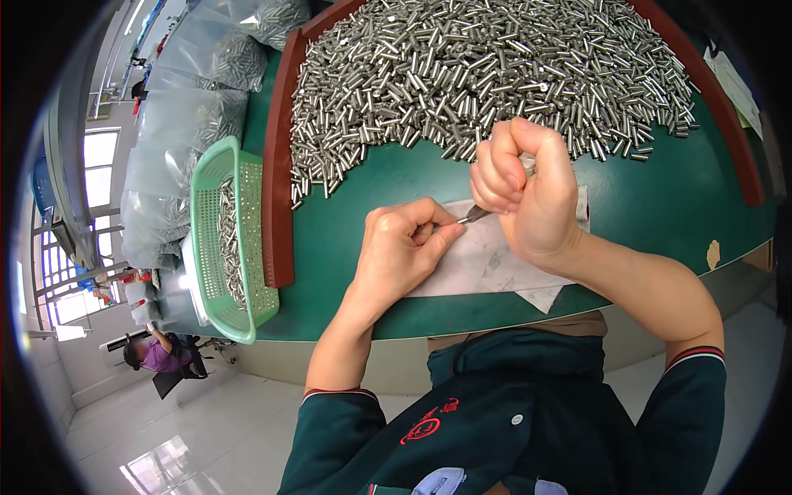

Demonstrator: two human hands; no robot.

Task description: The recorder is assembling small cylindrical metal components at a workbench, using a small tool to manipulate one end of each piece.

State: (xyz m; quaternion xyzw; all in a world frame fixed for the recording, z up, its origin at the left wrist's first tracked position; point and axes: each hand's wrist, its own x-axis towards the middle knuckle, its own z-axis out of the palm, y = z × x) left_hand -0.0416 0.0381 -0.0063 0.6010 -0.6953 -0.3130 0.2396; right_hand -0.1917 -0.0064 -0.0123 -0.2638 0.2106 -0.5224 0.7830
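Observation:
My left hand [394, 247] pinches a small shiny metal pin [462, 221] between thumb and forefinger, just above a stained white cloth [495, 266]. A slim dark tool with a tapered tip [477, 214] comes out of my closed right hand [536, 194]. Its tip meets the end of the pin, or lies very close to it. The tool's handle is hidden inside my right fist, so its exact kind does not show. Beyond both hands spreads a large heap of short cylindrical metal pins [495, 74] on the green tabletop [396, 173].
Red-brown wooden rails [281, 165] border the heap. At the left stands a green perforated basket [255, 247] partly filled with pins. Clear plastic bags [186, 107] of pins line the table behind it. Papers [734, 91] lie at the far right; another person [163, 355] sits at lower left.

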